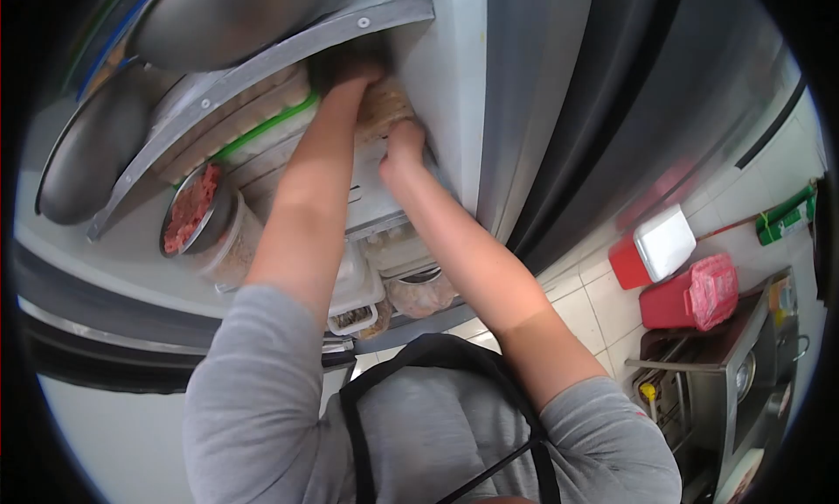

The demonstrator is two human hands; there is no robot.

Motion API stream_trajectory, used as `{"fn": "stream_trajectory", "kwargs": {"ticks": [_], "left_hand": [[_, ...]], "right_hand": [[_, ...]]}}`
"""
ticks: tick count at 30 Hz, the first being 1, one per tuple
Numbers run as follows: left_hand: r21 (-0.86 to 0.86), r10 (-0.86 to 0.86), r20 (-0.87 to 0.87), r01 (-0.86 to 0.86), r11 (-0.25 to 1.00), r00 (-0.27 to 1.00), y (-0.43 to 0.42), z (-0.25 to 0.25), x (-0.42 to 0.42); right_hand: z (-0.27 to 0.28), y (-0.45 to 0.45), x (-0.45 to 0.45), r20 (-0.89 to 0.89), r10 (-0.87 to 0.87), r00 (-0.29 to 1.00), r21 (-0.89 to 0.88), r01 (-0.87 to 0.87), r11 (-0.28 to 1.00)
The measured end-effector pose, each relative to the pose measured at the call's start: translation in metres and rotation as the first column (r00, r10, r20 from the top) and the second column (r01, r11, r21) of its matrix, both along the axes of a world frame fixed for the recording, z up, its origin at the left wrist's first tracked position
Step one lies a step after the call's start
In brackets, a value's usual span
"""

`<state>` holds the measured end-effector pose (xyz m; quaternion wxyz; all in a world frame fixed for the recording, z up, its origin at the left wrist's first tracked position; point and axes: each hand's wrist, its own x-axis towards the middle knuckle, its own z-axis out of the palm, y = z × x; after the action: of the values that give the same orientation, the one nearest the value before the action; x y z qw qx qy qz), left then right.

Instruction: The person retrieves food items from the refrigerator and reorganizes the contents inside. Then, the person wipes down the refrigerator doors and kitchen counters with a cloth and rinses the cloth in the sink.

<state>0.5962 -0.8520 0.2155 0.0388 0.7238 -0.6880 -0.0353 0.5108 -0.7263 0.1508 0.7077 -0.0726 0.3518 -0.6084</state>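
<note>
Both my arms reach into an open refrigerator, under the edge of a grey shelf (pixel 262 77). At the back, my left hand (pixel 360 69) is partly in shadow, beside a brownish packed item (pixel 384 107); its fingers are hidden. My right hand (pixel 404 147) is at the near side of that item, against it, with its fingers mostly out of sight. To the left of my left arm lie a container with a green rim (pixel 271 125) and a metal bowl of raw red meat (pixel 194 208), which rests on a clear tub (pixel 234 246).
Metal bowls (pixel 94 145) stand on the upper shelf. White containers (pixel 350 281) and a bagged item (pixel 422 294) sit low at the front. Outside, on the tiled floor, are red bins (pixel 669 298) and a metal rack (pixel 725 373) at the right.
</note>
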Motion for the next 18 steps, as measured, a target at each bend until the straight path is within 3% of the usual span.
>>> {"fn": "stream_trajectory", "kwargs": {"ticks": [4,6,7,9,10,12,18], "left_hand": [[0.185,-0.112,0.222,0.071,0.980,0.969,0.070,-0.014,-0.016],[-0.106,-0.160,0.363,0.212,0.972,0.918,0.097,-0.043,-0.005],[-0.111,-0.146,0.365,0.199,0.974,0.920,0.107,-0.055,-0.004],[-0.386,-0.098,0.288,0.209,0.899,0.952,0.120,-0.070,-0.004],[-0.389,-0.088,0.289,0.201,0.899,0.953,0.122,-0.073,-0.004],[-0.563,-0.070,0.342,0.263,0.784,0.937,0.123,-0.076,-0.009],[-0.537,-0.060,0.425,0.305,0.786,0.903,0.122,-0.077,-0.013]], "right_hand": [[-0.009,-0.009,0.012,0.069,0.000,0.998,-0.102,0.007,0.995],[-0.014,-0.009,0.013,-0.019,-0.045,0.999,-0.112,0.043,0.993],[-0.016,-0.007,0.012,-0.018,-0.032,0.999,-0.117,0.029,0.993],[-0.019,-0.001,0.007,-0.070,-0.121,0.990,-0.276,0.097,0.956],[-0.020,0.001,0.002,-0.069,-0.112,0.991,-0.279,0.089,0.956],[-0.014,0.004,-0.009,-0.002,-0.023,1.000,-0.232,0.022,0.972],[-0.004,0.012,-0.013,0.038,-0.022,0.999,-0.243,0.031,0.970]]}}
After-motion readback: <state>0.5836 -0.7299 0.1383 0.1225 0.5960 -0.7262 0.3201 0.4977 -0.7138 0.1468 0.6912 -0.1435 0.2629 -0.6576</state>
